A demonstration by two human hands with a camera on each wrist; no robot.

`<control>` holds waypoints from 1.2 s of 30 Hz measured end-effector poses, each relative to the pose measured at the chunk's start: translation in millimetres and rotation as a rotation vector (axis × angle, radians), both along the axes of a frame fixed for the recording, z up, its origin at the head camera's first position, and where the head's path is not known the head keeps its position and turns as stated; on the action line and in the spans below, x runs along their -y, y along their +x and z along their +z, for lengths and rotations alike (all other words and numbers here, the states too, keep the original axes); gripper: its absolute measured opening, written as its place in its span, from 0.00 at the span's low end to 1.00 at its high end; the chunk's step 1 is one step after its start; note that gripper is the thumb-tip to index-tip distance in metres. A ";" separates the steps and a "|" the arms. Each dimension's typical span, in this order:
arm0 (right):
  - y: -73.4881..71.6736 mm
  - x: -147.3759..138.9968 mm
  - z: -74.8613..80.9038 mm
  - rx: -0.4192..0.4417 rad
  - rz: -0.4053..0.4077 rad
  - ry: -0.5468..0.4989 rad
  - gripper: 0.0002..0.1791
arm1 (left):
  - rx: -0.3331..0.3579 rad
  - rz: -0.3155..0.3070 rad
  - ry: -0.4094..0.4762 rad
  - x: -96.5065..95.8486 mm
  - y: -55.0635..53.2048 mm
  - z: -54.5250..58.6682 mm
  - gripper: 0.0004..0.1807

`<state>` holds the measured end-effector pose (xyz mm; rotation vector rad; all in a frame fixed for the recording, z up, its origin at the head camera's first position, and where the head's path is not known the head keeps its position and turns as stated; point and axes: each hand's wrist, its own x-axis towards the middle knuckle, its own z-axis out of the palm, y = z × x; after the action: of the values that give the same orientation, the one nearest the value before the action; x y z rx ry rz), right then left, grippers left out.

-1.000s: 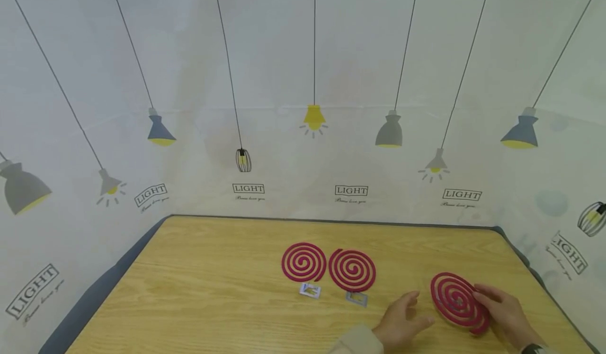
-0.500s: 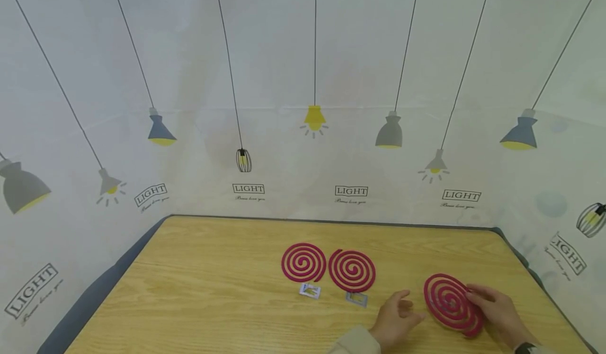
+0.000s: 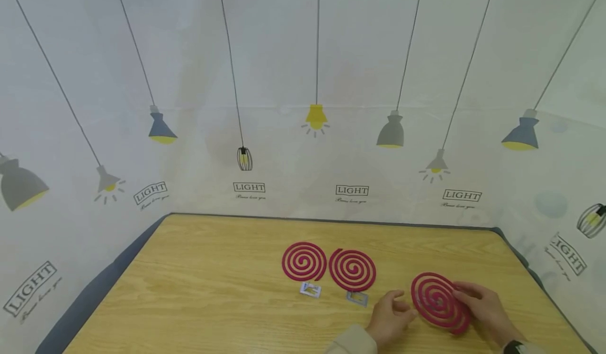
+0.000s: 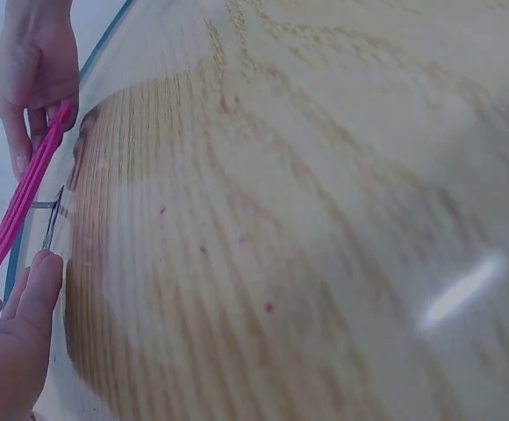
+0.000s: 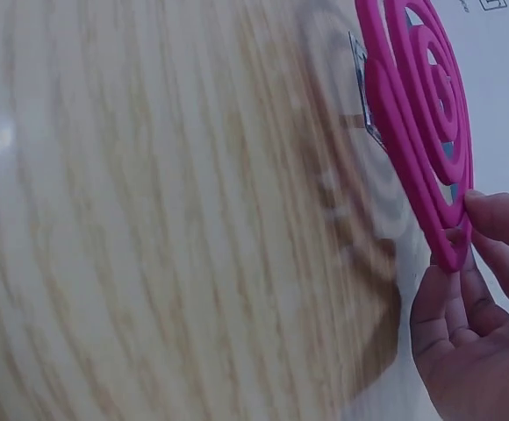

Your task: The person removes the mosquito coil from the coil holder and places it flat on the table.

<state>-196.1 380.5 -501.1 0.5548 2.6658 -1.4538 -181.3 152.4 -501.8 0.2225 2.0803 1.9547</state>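
Spiral in hand — magenta, flat, coil-shaped (image 3: 436,301) — tilted above the pale wood-grain worktop (image 3: 189,291). Right hand (image 3: 485,312) pinches its right edge, thumb against fingers; left hand (image 3: 389,318) empty, fingers loosely bent and parted, just beside the opposite edge, contact can't be told. Thin dark metal-looking strip (image 4: 53,219) near the left fingertips, support unclear. Left magenta flat coil (image 3: 304,262) and right magenta flat coil (image 3: 353,270) lie side by side, small silvery rectangular pieces (image 3: 310,290) near their lower edges. Risks, judged: one-edge grip lets the spiral swing or slip if it loosens; if brittle, hard pinching could snap a turn — so could left fingers pushing between gaps.
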 end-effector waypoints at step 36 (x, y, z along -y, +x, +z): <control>-3.9 46.9 9.2 -0.076 0.079 0.018 0.25 | -0.004 0.159 0.046 15.4 -18.1 -11.2 0.16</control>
<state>-200.0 333.6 -491.9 0.3986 2.7271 -1.4591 -199.4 137.0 -513.0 0.0727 2.1159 2.0957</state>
